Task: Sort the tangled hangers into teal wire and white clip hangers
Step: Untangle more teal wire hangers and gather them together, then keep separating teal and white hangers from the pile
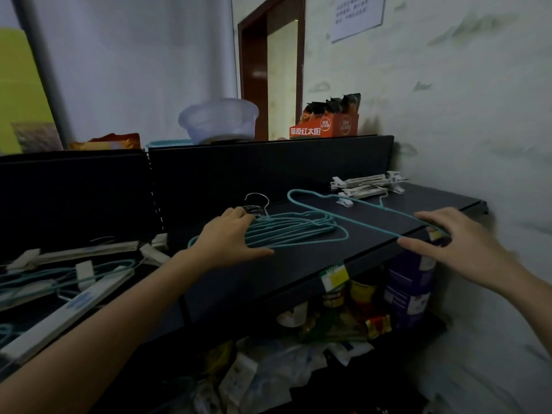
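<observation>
A black metal shelf unit (313, 264) fills the view. Its lower shelf is crowded with purple tubs (409, 282), tins (358, 291) and loose packets. On top stand a translucent plastic bowl (219, 121), its contents not visible, and an orange cardboard box (325, 127) holding dark foil packets (337, 104).

On the left-hand shelf lies a tangled pile (74, 276) of white clip bars and teal wire. On the right-hand shelf, a flat stack of teal wire hangers (292, 231) sits under the left hand (227, 234), which presses it with straight, spread fingers. A single teal wire hanger (373, 228) lies tilted across that stack; its far corner sits between the right hand's (460, 246) thumb and outstretched fingers, which are not closed round it. White plastic clip hangers (367, 185) rest against the back wall.

The box reads "草原红太阳". A yellow-green price label (333, 274) and a paper wall notice (357, 16) are too blurred to read.
</observation>
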Demonstrator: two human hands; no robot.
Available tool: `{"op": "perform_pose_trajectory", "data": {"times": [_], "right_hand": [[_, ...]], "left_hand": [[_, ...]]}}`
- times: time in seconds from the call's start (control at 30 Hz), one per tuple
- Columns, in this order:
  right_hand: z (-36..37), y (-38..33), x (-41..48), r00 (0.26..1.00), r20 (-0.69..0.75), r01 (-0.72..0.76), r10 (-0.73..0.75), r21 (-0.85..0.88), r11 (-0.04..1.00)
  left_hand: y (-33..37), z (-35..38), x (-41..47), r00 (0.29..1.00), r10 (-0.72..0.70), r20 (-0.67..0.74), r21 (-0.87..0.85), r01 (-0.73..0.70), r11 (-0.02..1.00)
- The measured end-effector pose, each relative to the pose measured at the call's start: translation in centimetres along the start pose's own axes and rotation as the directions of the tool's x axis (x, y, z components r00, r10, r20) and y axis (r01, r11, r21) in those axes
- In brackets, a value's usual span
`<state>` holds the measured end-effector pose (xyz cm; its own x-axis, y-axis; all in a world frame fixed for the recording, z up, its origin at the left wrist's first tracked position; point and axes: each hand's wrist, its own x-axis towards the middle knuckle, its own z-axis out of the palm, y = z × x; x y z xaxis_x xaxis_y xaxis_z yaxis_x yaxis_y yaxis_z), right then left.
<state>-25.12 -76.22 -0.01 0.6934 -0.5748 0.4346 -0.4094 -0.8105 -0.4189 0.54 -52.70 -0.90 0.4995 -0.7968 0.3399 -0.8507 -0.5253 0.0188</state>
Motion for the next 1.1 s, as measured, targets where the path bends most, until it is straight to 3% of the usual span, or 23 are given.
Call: {"op": "perform_pose_trajectory", "data": {"times": [0.37, 0.67, 0.97, 1.1], "right_hand": [[3.4, 1.8, 10.8, 0.988, 0.092, 0.127, -0.123, -0.036, 0.991], [7.4, 0.8, 17.3, 0.945, 0.174, 0.275, -0.278, 0.041, 0.96], [10.4, -2.0, 20.9, 0.828, 0.323, 0.429, -0.457, 0.16, 0.889], [12.0, -3.3, 21.5, 0.769, 0.391, 0.473, -0.506, 0.183, 0.862]], "left_hand": [[-0.9, 2.5, 7.5, 0.992, -0.094, 0.087, -0.004, 0.095, 0.995], [-2.1, 4.1, 8.3, 0.975, -0.186, 0.122, -0.037, 0.192, 0.981], [-2.1, 3.8, 7.4, 0.933, -0.285, 0.218, -0.176, 0.325, 0.929], [-3.2, 1.6, 4.7, 0.914, -0.336, 0.23, -0.133, 0.371, 0.919]]}}
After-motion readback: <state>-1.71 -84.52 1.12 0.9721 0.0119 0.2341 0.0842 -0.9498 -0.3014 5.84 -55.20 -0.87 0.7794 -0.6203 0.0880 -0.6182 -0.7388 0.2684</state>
